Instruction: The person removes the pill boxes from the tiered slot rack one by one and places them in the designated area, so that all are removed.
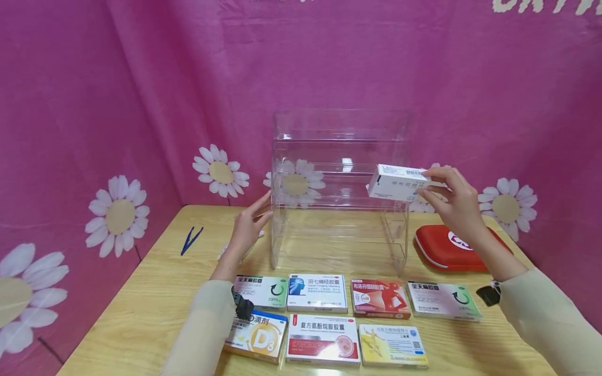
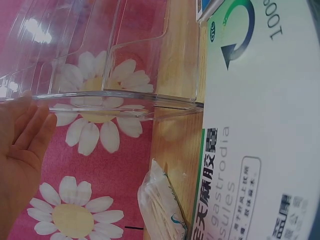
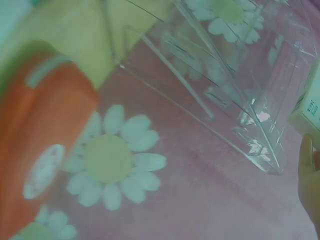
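My right hand (image 1: 453,201) pinches a white medicine box (image 1: 397,184) between thumb and fingers, holding it in the air before the right part of a clear acrylic tiered rack (image 1: 338,203). Only a corner of that white box (image 3: 311,102) and part of the right hand (image 3: 309,170) show in the right wrist view. My left hand (image 1: 249,224) rests against the rack's left side with its fingers fairly straight. The left wrist view shows this hand (image 2: 22,145) at the edge of the transparent side panel (image 2: 130,95).
Several medicine boxes lie in two rows before the rack, among them a red one (image 1: 380,298) and a yellow-white one (image 1: 392,345). A red zip case (image 1: 442,248) sits right; blue tweezers (image 1: 191,241) lie left. A bag of cotton swabs (image 2: 160,202) lies beside the rack.
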Available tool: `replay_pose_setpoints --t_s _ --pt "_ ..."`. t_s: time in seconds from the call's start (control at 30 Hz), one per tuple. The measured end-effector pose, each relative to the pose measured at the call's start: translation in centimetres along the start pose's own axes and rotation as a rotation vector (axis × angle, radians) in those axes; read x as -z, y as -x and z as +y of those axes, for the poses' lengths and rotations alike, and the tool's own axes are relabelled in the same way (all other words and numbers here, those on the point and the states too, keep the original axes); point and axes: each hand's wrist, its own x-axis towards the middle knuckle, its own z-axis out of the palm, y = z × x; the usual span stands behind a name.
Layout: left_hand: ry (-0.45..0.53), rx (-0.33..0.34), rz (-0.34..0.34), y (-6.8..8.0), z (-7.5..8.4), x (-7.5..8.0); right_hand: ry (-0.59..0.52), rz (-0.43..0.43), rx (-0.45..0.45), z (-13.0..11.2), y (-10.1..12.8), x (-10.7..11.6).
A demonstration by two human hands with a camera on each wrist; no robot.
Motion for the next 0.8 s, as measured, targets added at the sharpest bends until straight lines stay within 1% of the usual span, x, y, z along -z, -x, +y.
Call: replay_pose_setpoints --t_s 0.27,0.37,0.47,0.6,0.8 --pt "0.015 0.001 0.001 0.2 -0.3 -0.1 0.037 -0.078 0.017 0.4 5.5 2.0" --pt "0.016 0.0 -0.006 0.2 -0.3 -0.2 0.044 -0.103 -0.003 0.4 7.5 2.9" --pt "0.0 0.012 -0.009 0.2 -0.2 -0.2 0.08 -0.121 -0.027 0.3 9.5 3.9" --pt "-0.015 0.022 -0.013 0.3 0.2 -0.1 0.095 -0.165 -0.031 0.1 11.6 5.2" --pt "-0.026 0.019 -0.016 0.2 0.1 0.0 0.008 -0.217 -0.046 0.1 14.6 6.6"
